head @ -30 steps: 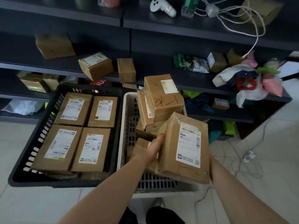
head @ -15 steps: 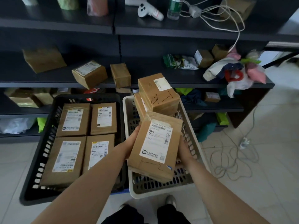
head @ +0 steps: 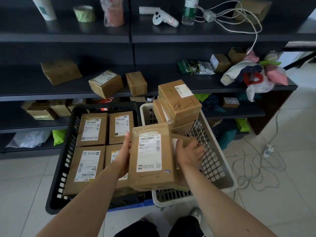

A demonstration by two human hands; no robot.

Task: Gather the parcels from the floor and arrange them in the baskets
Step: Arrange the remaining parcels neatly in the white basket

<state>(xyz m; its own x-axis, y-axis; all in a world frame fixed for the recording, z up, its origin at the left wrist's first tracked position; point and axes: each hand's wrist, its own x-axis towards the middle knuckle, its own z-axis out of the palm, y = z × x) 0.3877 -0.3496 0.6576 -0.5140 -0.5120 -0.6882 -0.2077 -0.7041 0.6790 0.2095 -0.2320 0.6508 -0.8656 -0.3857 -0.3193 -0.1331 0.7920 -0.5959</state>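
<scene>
The left hand (head: 123, 156) rests against the left edge of a flat brown paper parcel with a white label (head: 151, 175); its fingers are hidden underneath, so their bend cannot be told. The right hand (head: 189, 155) is loosely spread at the right edge. The parcel is over the near end of the white plastic basket (head: 215, 161), just beside the black plastic basket (head: 68, 151), and a pile of brown boxes (head: 181, 103) hides the white basket's far end.

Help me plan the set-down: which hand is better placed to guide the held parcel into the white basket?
Right, probably. The right hand is over the white basket, fingers spread beside the held parcel. The left hand holds the parcel's other edge above the filled black basket.
</scene>
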